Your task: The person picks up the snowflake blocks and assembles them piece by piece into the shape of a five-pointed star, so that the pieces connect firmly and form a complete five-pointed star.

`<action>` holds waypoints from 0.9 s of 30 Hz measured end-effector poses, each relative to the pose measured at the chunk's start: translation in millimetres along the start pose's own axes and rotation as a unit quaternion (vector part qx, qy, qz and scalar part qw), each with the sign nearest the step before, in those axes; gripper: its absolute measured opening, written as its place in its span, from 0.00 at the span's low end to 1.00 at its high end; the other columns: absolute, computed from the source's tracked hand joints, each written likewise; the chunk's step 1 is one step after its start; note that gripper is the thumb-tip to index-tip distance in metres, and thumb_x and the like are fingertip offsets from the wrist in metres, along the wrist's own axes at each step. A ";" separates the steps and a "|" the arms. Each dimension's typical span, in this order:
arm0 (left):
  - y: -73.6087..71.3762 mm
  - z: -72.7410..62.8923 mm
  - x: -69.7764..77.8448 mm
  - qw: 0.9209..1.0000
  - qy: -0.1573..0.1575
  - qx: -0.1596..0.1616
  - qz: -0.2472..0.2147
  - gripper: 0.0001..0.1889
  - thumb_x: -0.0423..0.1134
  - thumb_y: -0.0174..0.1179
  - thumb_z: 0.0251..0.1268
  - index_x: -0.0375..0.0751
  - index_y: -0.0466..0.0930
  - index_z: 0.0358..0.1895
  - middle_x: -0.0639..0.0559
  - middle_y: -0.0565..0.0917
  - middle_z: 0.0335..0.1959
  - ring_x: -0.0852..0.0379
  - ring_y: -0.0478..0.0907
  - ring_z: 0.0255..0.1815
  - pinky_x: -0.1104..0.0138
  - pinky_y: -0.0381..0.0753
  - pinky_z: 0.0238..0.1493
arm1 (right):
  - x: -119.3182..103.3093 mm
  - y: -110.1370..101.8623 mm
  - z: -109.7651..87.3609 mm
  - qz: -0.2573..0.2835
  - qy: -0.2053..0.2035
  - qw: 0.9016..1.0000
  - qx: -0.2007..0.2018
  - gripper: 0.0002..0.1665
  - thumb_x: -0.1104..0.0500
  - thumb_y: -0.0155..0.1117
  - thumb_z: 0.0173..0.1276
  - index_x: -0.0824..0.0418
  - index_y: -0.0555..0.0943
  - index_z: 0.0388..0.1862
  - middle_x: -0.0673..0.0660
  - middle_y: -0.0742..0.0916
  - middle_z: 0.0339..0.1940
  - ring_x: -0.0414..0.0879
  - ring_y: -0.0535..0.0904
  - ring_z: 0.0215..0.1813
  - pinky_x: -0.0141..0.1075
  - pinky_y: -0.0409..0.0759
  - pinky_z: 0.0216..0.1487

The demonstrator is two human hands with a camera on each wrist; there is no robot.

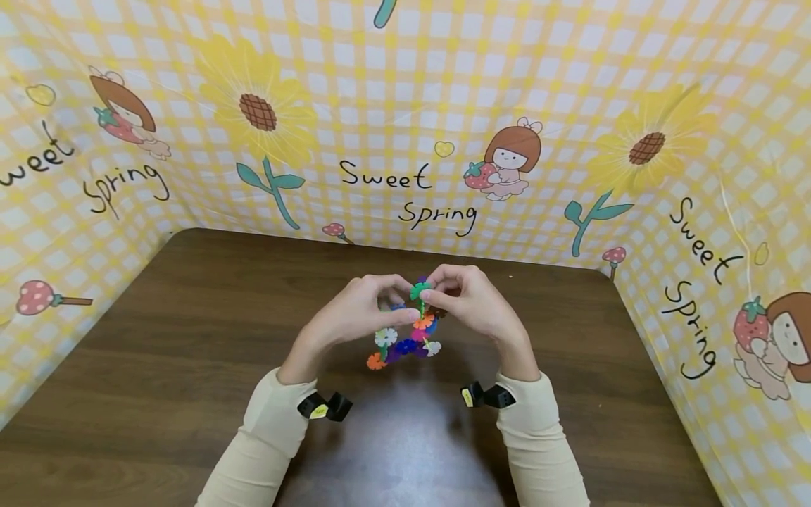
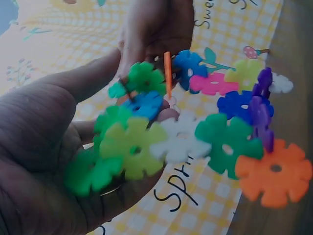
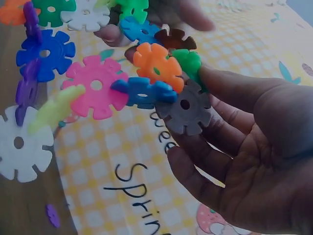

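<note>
A chain of colourful plastic snowflake discs [image 1: 407, 346], slotted edge to edge, hangs in the air between both hands. In the head view my left hand [image 1: 360, 310] is at its left side, with the fingers curved round a stretch of it. The left wrist view shows green and yellow-green discs [image 2: 134, 149] inside that hand's curve; its exact contact is partly hidden. My right hand [image 1: 476, 304] pinches a green disc [image 3: 188, 66] between thumb and forefinger. Beside that disc are an orange disc [image 3: 157, 68] and a grey disc [image 3: 186, 105]. White, blue and purple discs dangle lower.
Below the hands is a dark wood-grain table [image 1: 203, 394]. A checked yellow cloth [image 1: 380, 105] with printed flowers walls off its back and sides. A small purple disc [image 3: 52, 215] appears apart from the chain in the right wrist view.
</note>
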State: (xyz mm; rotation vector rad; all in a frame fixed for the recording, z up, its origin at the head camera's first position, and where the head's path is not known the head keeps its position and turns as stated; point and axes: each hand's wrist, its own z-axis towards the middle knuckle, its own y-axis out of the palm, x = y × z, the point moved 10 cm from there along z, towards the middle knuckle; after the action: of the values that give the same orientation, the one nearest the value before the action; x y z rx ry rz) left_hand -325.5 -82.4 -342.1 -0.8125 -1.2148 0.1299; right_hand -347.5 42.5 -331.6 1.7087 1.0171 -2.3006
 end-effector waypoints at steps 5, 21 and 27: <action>3.3 2.4 -1.1 0.999 0.001 0.014 0.032 0.13 0.52 0.68 0.65 0.47 0.82 0.41 0.58 0.83 0.30 0.57 0.80 0.27 0.63 0.79 0.29 | 4.6 10.7 8.6 0.015 -0.002 1.000 -0.016 0.06 0.60 0.64 0.73 0.63 0.82 0.39 0.56 0.87 0.27 0.48 0.81 0.29 0.41 0.81 0.36; -19.6 -4.7 -18.7 0.998 -0.045 0.041 0.027 0.14 0.52 0.67 0.66 0.46 0.81 0.40 0.55 0.85 0.35 0.55 0.84 0.27 0.61 0.81 0.31 | 122.0 -13.7 54.6 0.059 0.096 0.990 0.090 0.16 0.60 0.56 0.78 0.71 0.82 0.53 0.62 0.88 0.35 0.46 0.83 0.30 0.40 0.81 0.36; -22.8 -7.6 -20.4 0.998 -0.046 0.042 -0.001 0.11 0.49 0.66 0.68 0.46 0.80 0.39 0.54 0.85 0.34 0.52 0.86 0.29 0.61 0.82 0.33 | 161.9 -10.0 65.9 -0.036 0.164 0.980 0.105 0.16 0.56 0.61 0.76 0.60 0.84 0.58 0.60 0.87 0.45 0.51 0.82 0.39 0.46 0.80 0.42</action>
State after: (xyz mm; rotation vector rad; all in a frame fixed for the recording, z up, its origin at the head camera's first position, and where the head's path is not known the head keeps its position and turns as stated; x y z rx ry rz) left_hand -334.1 -112.6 -344.9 -0.7377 -1.2888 0.2170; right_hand -464.8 61.6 -460.2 2.2281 0.9236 -2.2879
